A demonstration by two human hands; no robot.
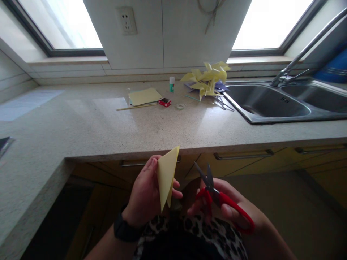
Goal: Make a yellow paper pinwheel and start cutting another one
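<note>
Folded into a triangle, a sheet of yellow paper (167, 169) is held upright in my left hand (146, 191), just in front of the counter edge. The thumb presses its near face while the other fingers pass behind it. My right hand (230, 195) grips a pair of scissors (235, 209) with red handles. Their metal blades are parted and point up and to the left, a short gap away from the paper. Part of the right fingers is hidden behind the handles.
On the counter (103, 133) lie a stack of yellow paper (145, 96), thin sticks (135, 107), a red box (165, 102), a tape roll (180, 106) and a glue stick (171, 85). Yellow paper pinwheels (208, 79) are heaped beside the steel sink (252, 119).
</note>
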